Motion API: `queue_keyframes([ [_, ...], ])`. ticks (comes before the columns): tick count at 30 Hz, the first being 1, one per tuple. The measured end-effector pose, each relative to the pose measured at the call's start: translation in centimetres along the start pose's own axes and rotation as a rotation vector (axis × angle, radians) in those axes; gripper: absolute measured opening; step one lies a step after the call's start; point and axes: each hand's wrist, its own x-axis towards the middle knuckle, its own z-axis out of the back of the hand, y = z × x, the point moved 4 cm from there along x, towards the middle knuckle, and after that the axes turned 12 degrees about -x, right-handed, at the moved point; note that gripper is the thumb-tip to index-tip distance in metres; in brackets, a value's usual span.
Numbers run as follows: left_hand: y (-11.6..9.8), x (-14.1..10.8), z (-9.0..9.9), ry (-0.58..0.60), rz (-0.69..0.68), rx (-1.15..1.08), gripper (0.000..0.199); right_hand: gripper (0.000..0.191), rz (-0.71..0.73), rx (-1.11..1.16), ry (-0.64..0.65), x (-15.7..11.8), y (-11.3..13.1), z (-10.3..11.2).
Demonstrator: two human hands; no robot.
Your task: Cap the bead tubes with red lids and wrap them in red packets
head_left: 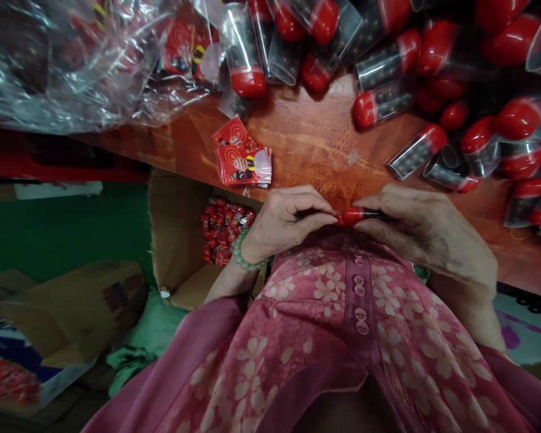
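My right hand (pixel 426 231) is closed round a small tube with a red rounded cap (pixel 353 216), its dark body running back under my fingers. The cap points left, towards my left hand (pixel 288 219). Thumb and fingers of that hand are pinched together right at the cap's end, with something thin and dark partly showing between them; what it is stays hidden. Both hands are at the table's near edge, in front of my body. Just beyond the left hand lies a small stack of red printed cards (pixel 243 161).
Many clear tubes with red caps and dark beads (pixel 383 105) are heaped across the back and right of the wooden table (pixel 306 138). A clear plastic bag (pixel 94 66) covers the back left. Below the edge, a cardboard box (pixel 175 234) contains small red packed pieces (pixel 225 228).
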Motion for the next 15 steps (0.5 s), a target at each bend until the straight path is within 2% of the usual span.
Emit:
queue_keyframes([
  [7,0.2,0.0,-0.5,0.058,-0.015,0.016,0.016,0.026,0.022,-0.134,0.210,0.4,-0.4,-1.0],
  [15,0.4,0.2,-0.3,0.099,0.063,-0.019,0.022,0.027,0.031,0.007,0.199,1.4,-0.5,-0.9],
])
